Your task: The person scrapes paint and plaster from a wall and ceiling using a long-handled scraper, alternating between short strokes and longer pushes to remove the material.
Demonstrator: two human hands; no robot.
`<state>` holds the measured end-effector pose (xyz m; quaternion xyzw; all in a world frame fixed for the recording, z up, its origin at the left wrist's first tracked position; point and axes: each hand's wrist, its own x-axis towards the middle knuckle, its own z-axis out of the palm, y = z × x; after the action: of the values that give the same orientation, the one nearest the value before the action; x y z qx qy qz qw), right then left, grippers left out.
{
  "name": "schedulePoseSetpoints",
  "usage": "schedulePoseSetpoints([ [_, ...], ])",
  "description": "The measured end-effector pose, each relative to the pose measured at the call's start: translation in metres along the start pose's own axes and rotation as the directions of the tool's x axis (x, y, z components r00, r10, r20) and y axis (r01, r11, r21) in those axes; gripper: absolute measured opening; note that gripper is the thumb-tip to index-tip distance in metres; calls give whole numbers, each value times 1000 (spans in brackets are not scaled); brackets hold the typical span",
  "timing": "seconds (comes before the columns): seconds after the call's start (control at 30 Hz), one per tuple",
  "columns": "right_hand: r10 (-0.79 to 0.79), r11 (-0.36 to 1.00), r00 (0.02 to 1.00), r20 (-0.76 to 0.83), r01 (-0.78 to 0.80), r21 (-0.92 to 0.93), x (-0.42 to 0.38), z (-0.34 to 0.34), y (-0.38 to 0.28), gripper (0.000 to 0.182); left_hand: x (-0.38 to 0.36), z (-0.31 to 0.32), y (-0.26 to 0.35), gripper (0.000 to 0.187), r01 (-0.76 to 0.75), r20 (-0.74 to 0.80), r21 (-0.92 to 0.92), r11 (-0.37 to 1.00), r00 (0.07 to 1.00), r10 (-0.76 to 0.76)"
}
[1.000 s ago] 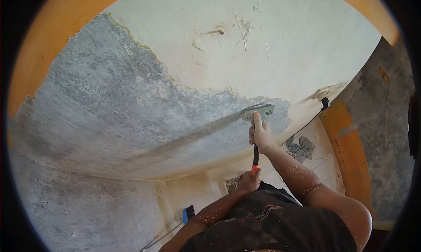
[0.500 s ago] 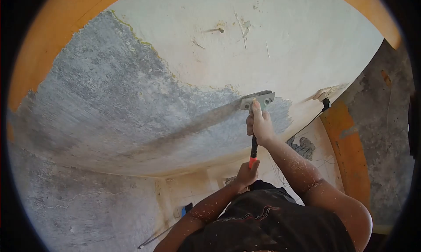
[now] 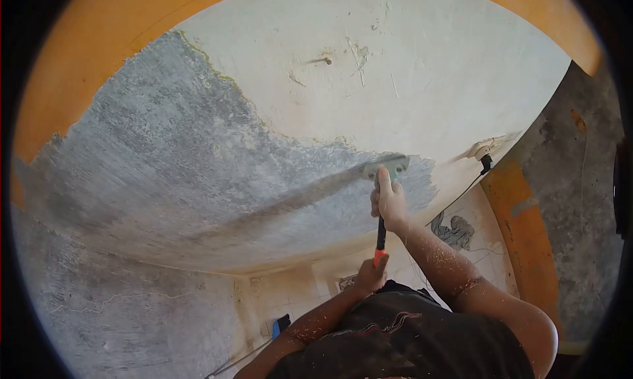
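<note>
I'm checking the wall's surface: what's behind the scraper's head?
Grey wall shows left and right of the scraper's head, with white wall higher up. The patch directly behind it is covered, so its state can't be told.

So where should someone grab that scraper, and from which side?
Probably hold the scraper by its slim black handle, coming from the torso side: it runs that way from the wide head, which is up at the wall. Two spots suit: just behind the head, where the right hand grips, and the red end, where the left hand grips.
</note>
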<state>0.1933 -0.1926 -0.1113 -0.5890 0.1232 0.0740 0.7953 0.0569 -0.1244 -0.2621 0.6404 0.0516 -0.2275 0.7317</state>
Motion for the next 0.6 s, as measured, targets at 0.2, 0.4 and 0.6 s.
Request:
schedulePoseSetpoints([
  [0.2, 5, 999, 997, 72, -7, 39, -3, 13, -27, 45, 4, -7, 28, 59, -56, -1, 56, 997, 998, 57],
  [0.4, 69, 995, 996, 61, -73, 65, -5, -4, 2, 44, -3, -4, 4, 58, 61, -31, 100, 993, 998, -58],
  [0.6, 72, 982, 991, 109, -89, 168, 6, 2, -19, 44, 4, -10, 31, 60, -97, -86, 309, 946, 988, 130],
])
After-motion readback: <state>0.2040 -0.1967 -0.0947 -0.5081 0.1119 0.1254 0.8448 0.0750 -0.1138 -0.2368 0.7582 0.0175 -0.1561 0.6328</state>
